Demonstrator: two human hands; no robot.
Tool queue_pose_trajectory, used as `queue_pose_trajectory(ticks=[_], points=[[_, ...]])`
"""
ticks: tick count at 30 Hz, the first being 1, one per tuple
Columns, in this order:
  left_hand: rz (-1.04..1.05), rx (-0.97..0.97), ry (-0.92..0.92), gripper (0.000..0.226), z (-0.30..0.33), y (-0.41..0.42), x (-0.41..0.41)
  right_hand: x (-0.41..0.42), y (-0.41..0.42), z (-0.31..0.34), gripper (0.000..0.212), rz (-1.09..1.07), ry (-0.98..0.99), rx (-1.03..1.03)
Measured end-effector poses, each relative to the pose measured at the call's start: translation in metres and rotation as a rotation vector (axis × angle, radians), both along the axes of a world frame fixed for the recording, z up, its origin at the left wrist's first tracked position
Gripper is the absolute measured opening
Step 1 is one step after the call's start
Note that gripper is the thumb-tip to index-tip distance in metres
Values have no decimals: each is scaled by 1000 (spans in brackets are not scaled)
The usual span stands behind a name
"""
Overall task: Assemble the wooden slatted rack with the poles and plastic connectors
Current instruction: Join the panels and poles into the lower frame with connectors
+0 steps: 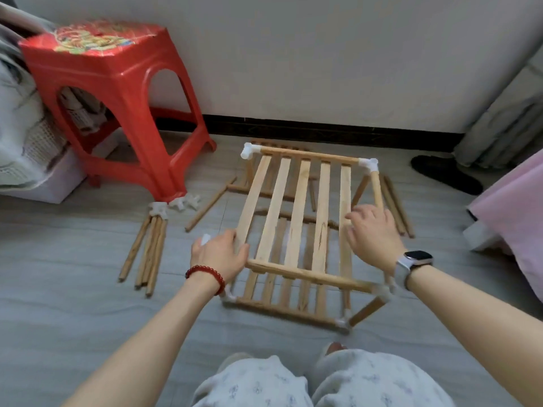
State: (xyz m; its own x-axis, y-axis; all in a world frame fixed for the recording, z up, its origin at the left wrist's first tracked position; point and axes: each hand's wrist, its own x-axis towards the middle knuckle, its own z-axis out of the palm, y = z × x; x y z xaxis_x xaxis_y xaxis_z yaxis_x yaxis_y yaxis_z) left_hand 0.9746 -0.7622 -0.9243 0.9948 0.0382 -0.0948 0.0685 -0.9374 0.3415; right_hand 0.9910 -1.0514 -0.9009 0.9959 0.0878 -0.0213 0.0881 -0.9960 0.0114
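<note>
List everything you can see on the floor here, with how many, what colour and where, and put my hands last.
Slatted rack: one, pale wood, two tiers, centre floor.
White connectors on rack: several, at corners; exact count unclear.
Loose connectors: about three, white, by the stool's foot.
Pole bundle: about four, brown wood, left floor.
Single pole: one, brown, left of rack.
Poles: about two, brown, right of rack.
Stool: one, red plastic, upper left.
Slipper: one, black, right by wall.
Left hand: red bead bracelet, on rack's near-left corner.
Right hand: smartwatch, at rack's right side.
</note>
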Motion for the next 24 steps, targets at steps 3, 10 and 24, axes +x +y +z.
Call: queue_pose_trajectory(ticks=[3,10,24], points=[[19,-81,-110,25,-1,-10,-11,-17,49,-6,57,413,149,238],[-122,-141,-219,24,-7,9,-32,-29,66,-30,62,712,221,63],[-606,-523,580,32,18,-90,-20,-34,-26,21,25,143,154,-97]])
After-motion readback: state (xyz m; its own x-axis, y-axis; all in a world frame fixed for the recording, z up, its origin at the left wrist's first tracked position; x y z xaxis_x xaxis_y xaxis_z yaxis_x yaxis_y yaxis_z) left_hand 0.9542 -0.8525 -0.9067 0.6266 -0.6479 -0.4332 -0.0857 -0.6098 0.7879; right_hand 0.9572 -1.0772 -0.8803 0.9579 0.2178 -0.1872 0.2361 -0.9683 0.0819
